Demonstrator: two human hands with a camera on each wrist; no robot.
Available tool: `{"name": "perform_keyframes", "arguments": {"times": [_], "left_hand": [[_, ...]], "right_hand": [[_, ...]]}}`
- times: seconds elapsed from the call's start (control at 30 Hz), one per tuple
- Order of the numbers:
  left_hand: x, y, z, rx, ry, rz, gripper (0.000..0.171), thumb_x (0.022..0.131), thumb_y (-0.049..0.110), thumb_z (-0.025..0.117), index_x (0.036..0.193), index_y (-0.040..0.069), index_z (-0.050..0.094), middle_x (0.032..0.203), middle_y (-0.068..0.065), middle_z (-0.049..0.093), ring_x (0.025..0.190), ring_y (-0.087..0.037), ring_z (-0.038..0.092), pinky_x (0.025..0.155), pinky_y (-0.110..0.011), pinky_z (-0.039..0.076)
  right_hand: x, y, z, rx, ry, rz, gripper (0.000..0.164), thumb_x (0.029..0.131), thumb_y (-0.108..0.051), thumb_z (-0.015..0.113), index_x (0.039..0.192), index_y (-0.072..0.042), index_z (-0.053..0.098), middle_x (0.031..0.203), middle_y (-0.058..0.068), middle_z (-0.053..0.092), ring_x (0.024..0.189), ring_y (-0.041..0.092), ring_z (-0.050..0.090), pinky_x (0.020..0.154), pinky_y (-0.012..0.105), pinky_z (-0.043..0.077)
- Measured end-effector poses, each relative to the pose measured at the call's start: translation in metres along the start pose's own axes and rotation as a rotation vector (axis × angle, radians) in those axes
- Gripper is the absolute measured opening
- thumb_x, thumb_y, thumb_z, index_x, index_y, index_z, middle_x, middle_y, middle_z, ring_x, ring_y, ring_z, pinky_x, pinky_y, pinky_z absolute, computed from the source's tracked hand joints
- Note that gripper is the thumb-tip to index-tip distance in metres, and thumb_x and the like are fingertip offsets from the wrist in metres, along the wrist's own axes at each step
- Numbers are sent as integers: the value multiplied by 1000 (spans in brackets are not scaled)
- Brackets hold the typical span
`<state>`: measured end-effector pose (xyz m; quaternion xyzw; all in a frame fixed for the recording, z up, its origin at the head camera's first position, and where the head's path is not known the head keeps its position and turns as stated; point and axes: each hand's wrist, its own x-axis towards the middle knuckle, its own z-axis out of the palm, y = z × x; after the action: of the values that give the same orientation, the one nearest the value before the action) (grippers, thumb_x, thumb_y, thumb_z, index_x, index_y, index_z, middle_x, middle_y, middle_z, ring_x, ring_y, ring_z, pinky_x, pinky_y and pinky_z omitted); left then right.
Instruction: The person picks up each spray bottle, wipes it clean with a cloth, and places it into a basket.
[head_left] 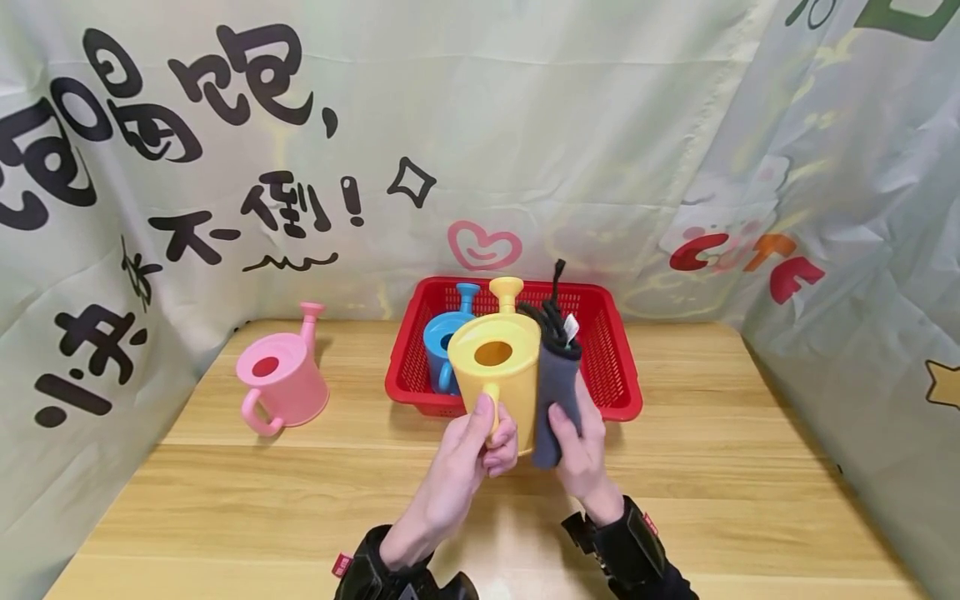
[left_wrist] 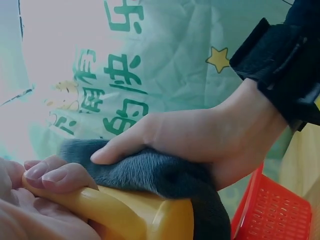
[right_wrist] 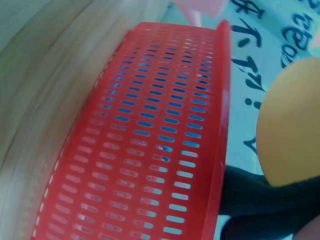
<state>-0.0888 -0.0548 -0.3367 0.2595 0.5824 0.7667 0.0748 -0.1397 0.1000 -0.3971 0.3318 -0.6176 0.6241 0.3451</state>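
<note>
My left hand [head_left: 476, 442] grips the handle of a yellow watering can [head_left: 480, 392], fingers curled round it and thumb on top. The can is raised in front of a red basket [head_left: 401, 392], its spout pointing away from me. Against the can's right side, my right hand [head_left: 581, 442] holds a dark grey cloth [head_left: 558, 400] with black cord-like ends and a small white tag. In the left wrist view the cloth [left_wrist: 125, 167] looks fuzzy and lies along the yellow can [left_wrist: 170, 220]. The palm of the right hand is hidden behind the cloth.
Inside the basket's left part stands a blue watering can [head_left: 437, 350], partly hidden by the yellow one. To the left, a pink watering can [head_left: 288, 387] stands upright on the wooden table [head_left: 300, 500]. A printed curtain [head_left: 600, 125] hangs behind and at the sides.
</note>
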Motion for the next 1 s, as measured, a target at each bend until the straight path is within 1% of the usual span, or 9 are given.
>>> {"name": "perform_keyframes", "arguments": {"times": [0.1,0.17,0.27,0.37,0.53,0.67,0.8,0.87,1.0], "left_hand": [[0,1,1,12,-14,8,51,112,33,22,79,-6,27,64,-4,27,58,-11,31,55,-24,25],[0,1,1,13,-12,13,50,112,32,22,79,-6,27,64,-4,27,58,-11,31,55,-25,25],[-1,1,1,10,11,9,51,112,32,21,80,-6,27,65,-2,28,59,-11,31,56,-24,25],[-1,1,0,5,46,-6,52,112,35,20,81,-6,27,66,2,29,60,-9,31,57,-23,26],[-1,2,0,-17,106,-47,47,112,37,21,80,5,31,67,5,30,61,-7,32,62,-20,28],[-1,2,0,-24,110,-52,46,112,37,22,80,7,32,68,5,30,61,-7,32,63,-21,28],[0,1,-1,-7,69,-31,52,112,37,20,80,-3,28,67,5,30,61,-8,31,60,-22,27],[-1,1,-1,2,42,-15,53,112,36,19,81,-7,27,66,4,29,60,-9,31,58,-23,26],[-1,1,0,14,-8,3,51,112,33,21,80,-6,27,65,-2,28,58,-11,30,56,-24,25]], "right_hand": [[-1,-3,-3,26,18,104,64,91,11,36,144,-22,50,137,-15,57,123,3,54,107,17,41],[-2,-2,-4,-6,11,80,63,90,12,37,145,-15,49,139,-14,56,125,3,53,108,17,41],[-1,3,0,-84,-17,-53,61,86,10,43,145,-1,48,148,-4,52,133,9,51,113,22,40],[0,8,5,-158,-42,-227,52,92,-2,48,142,7,49,158,13,42,145,23,43,120,31,35],[-1,12,14,-307,-29,-438,48,101,-22,49,143,2,51,160,21,37,152,41,30,126,43,26],[-2,12,17,-341,-16,-467,49,102,-24,48,145,-1,50,159,19,39,151,43,31,126,45,26],[0,11,13,-236,-29,-387,49,98,-15,49,144,3,51,160,21,37,151,37,34,125,41,29],[0,8,9,-152,-29,-261,51,93,-4,47,144,2,50,157,12,45,145,25,43,121,33,35],[-1,-2,0,3,18,44,59,89,11,39,142,-10,53,138,-8,59,122,5,56,105,18,44]]}}
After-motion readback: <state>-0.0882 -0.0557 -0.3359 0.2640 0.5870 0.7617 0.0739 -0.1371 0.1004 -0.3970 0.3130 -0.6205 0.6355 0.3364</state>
